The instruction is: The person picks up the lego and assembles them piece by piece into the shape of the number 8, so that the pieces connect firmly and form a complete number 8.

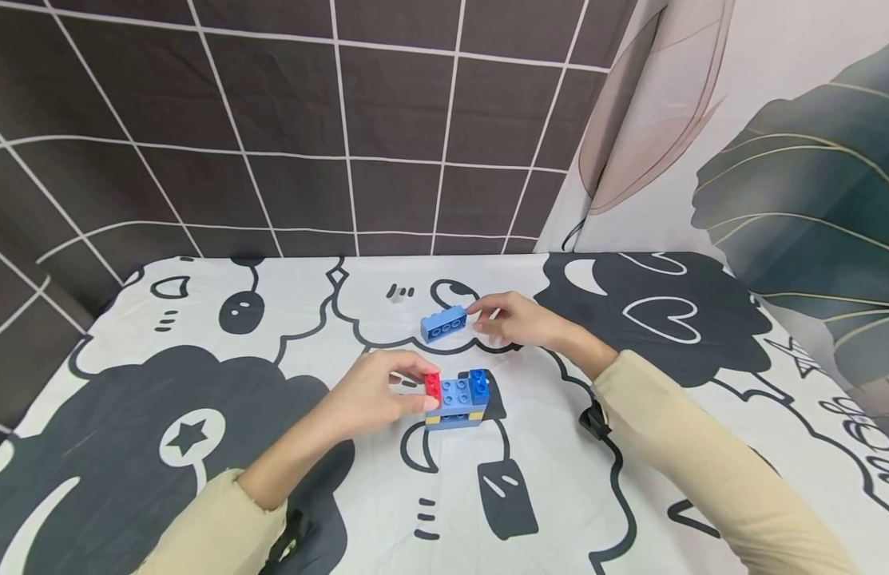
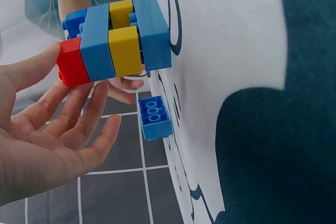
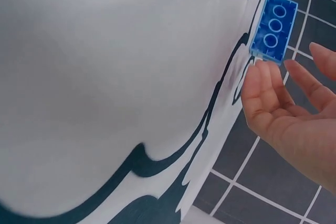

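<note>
A small stack of toy building bricks [image 1: 454, 407] stands on the cloth. It has blue layers with yellow bricks [image 2: 125, 51] between them, and a red brick [image 1: 433, 386] and a dark blue brick [image 1: 478, 385] sit on top at opposite ends. My left hand [image 1: 375, 393] pinches the red brick between thumb and fingers. Farther back, a loose blue brick [image 1: 443, 323] lies on its side, its hollow underside with round tubes showing in the right wrist view. Beside its right end is my right hand [image 1: 519, 321], fingers loosely bent around no object; whether the fingertips touch the brick I cannot tell.
A white cloth [image 1: 372, 511] with dark cartoon drawings covers the surface. Behind it rises a dark wall covering [image 1: 394, 104] with white grid lines. A leaf-patterned curtain [image 1: 811, 208] hangs at the right.
</note>
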### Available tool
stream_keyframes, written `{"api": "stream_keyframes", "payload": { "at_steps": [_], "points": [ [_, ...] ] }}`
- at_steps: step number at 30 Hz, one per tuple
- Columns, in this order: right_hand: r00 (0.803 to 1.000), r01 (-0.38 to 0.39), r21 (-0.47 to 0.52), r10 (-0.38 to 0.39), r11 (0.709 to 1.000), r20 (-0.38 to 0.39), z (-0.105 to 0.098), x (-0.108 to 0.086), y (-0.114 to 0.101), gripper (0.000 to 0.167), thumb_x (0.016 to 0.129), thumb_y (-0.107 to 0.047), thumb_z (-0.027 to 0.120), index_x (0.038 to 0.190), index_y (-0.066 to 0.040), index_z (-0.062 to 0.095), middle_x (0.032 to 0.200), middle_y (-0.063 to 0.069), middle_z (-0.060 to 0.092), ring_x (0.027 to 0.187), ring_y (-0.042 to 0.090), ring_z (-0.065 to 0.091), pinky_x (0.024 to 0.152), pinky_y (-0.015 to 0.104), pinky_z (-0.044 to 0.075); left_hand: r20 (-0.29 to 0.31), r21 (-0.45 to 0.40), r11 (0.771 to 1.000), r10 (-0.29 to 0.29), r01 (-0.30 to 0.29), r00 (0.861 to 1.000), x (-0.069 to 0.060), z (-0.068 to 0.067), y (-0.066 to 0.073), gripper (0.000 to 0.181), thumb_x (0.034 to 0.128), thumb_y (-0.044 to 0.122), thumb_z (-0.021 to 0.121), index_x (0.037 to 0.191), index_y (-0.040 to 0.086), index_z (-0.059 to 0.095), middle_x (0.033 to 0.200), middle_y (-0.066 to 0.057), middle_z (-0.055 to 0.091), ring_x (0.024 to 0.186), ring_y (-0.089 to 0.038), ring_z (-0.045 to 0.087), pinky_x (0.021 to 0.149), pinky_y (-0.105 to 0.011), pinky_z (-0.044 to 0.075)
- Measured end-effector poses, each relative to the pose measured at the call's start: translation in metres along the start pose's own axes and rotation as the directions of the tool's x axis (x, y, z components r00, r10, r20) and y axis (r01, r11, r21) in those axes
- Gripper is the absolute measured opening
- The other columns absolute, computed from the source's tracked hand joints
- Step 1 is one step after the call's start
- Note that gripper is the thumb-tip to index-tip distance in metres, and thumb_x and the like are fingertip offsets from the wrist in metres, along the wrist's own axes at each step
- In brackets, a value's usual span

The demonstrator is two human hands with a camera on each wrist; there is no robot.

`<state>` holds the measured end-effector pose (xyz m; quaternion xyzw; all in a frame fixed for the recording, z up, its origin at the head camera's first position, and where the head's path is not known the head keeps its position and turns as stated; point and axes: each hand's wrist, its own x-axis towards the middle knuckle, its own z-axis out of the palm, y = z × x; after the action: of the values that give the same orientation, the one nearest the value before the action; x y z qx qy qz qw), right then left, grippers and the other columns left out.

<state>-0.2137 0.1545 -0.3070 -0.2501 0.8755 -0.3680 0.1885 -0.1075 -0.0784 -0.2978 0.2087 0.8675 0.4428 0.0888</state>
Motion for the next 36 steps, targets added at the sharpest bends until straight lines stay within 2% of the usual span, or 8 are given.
{"api": "stream_keyframes", "payload": {
  "at_steps": [8, 19, 25, 31, 36],
  "points": [
    [0.998, -0.057, 0.032, 0.057, 0.998, -0.014, 0.004, 0.011, -0.002, 0.035, 0.090, -0.010, 0.055, 0.124, -0.002, 0.053, 0.101, 0.012, 0.052, 0.069, 0.018, 0.049, 0.056, 0.025, 0.045, 0.004, 0.000, 1.000, -0.003, 0.003, 1.000, 0.001, 0.001, -0.001, 0.030, 0.0751, 0.012, 0.075, 0.103, 0.003, 0.066, 0.095, -0.002, 0.066, 0.094, -0.021, 0.059, 0.087, -0.045, 0.045],
    [0.998, -0.047, -0.009, 0.046, 0.999, -0.030, 0.009, 0.020, -0.002, 0.035, 0.088, -0.009, 0.057, 0.123, -0.002, 0.054, 0.096, 0.012, 0.054, 0.072, 0.019, 0.048, 0.056, 0.023, 0.041, 0.007, -0.006, 1.000, -0.005, 0.005, 1.000, 0.001, 0.000, -0.001, 0.029, 0.0754, 0.012, 0.075, 0.102, 0.004, 0.066, 0.095, -0.002, 0.066, 0.095, -0.022, 0.059, 0.087, -0.045, 0.045],
    [0.999, -0.025, 0.012, 0.026, 1.000, -0.028, 0.008, 0.014, -0.001, 0.029, 0.087, -0.005, 0.056, 0.116, 0.000, 0.057, 0.093, 0.011, 0.052, 0.075, 0.020, 0.047, 0.057, 0.024, 0.041, 0.005, -0.006, 1.000, -0.015, 0.015, 1.000, 0.002, 0.001, 0.000, 0.030, 0.0752, 0.012, 0.075, 0.102, 0.004, 0.066, 0.095, -0.002, 0.066, 0.095, -0.022, 0.059, 0.087, -0.045, 0.045],
    [1.000, 0.021, 0.042, -0.021, 0.999, -0.003, 0.008, 0.005, 0.002, 0.021, 0.086, 0.000, 0.056, 0.106, 0.002, 0.059, 0.096, 0.012, 0.059, 0.077, 0.020, 0.050, 0.062, 0.025, 0.044, -0.001, -0.003, 1.000, -0.027, 0.027, 1.000, 0.002, 0.002, 0.001, 0.029, 0.0748, 0.012, 0.075, 0.102, 0.005, 0.067, 0.094, -0.001, 0.066, 0.094, -0.020, 0.059, 0.087, -0.044, 0.044],
    [1.000, 0.026, 0.058, -0.027, 0.998, 0.003, 0.008, 0.002, 0.003, 0.018, 0.085, -0.003, 0.060, 0.103, 0.002, 0.060, 0.096, 0.012, 0.059, 0.079, 0.020, 0.053, 0.066, 0.027, 0.048, 0.001, 0.001, 1.000, -0.022, 0.022, 1.000, 0.002, 0.001, 0.001, 0.028, 0.0754, 0.011, 0.075, 0.101, 0.005, 0.067, 0.094, -0.001, 0.066, 0.094, -0.020, 0.059, 0.087, -0.045, 0.044]
  ]
}}
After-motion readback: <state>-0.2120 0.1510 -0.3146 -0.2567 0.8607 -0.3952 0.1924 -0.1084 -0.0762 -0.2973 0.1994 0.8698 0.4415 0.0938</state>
